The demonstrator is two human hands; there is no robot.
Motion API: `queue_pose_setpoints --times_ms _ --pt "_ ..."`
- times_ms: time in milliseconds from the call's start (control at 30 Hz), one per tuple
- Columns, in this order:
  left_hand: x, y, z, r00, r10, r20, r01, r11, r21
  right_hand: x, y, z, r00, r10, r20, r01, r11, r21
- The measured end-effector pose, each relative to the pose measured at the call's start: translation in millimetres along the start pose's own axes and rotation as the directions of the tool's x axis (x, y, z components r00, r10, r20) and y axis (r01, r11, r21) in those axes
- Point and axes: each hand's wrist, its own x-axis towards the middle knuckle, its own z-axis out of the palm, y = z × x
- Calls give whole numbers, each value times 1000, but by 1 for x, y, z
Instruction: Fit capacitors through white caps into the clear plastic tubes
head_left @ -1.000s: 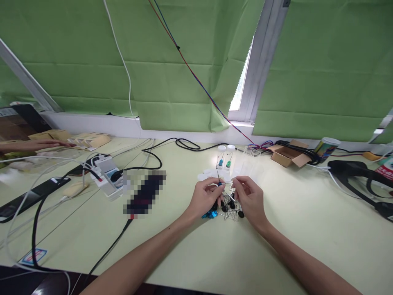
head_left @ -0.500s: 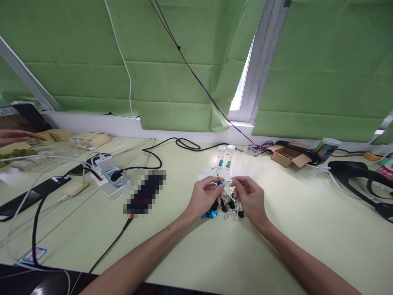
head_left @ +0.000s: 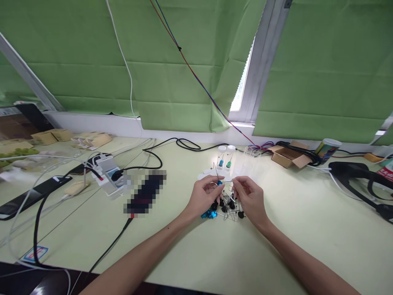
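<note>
My left hand [head_left: 206,196] is closed, pinching a small blue piece [head_left: 220,183] with a thin bent metal wire [head_left: 214,170] rising from it. Close by on the right, my right hand [head_left: 249,196] has thumb and forefinger closed on the end of a thin metal rod [head_left: 227,181], which reaches towards the blue piece; whether the two join cannot be made out. Under and between both hands lies a pile of bent metal wires [head_left: 229,214] with round black knobs [head_left: 241,214]. Shiny blue pieces [head_left: 211,214] rest beside the left wrist.
Behind my hands stand two small clear containers with white lids, one with a blue piece [head_left: 221,163], one with a green piece [head_left: 229,164]. A power strip [head_left: 109,176] and cables lie left. An open cardboard box [head_left: 287,157] and black headset [head_left: 353,176] are at right.
Another person's hand at the far left has gone out of view. My two hands have hardly moved and keep the same grips.
</note>
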Motion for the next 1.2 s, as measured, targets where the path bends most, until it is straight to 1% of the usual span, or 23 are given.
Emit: queue_pose_setpoints --times_ms 133,300,533,1000,1200 --pt "0 0 0 1000 27 2 -27 1000 11 1 0 0 1000 3 20 -3 1000 -4" --pt "0 0 0 1000 10 5 -10 999 32 2 3 -2 997 28 78 -27 1000 -16" --pt "-1 2 1 1000 12 -1 -12 998 54 2 5 -2 995 10 101 -1 996 -88" --pt "-1 -1 2 999 30 24 -31 999 32 2 4 -1 992 23 121 -8 993 -119" --pt "-1 -1 1 1000 8 14 -8 999 32 2 7 -2 991 13 137 6 991 -136"
